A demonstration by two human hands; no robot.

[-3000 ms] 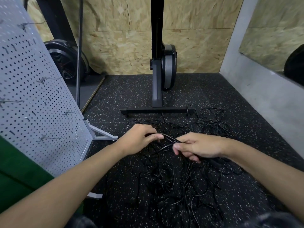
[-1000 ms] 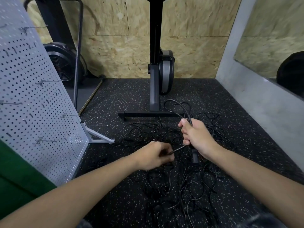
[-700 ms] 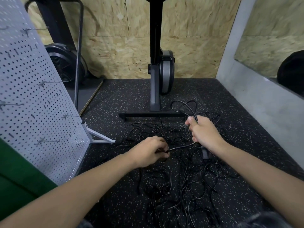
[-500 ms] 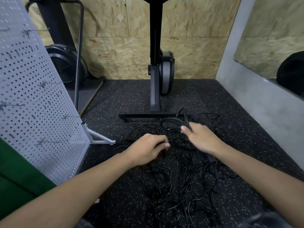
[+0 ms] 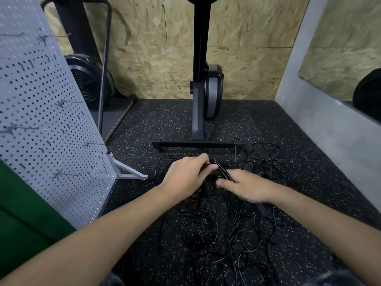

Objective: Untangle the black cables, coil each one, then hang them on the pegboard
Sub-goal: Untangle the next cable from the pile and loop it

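left hand [image 5: 186,176] pinching cable [image 5: 223,173], right hand [image 5: 246,187] gripping

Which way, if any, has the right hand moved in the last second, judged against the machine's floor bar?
Yes. The right hand has dropped away from the floor bar's right end, back toward the person, low over the tangled cables.
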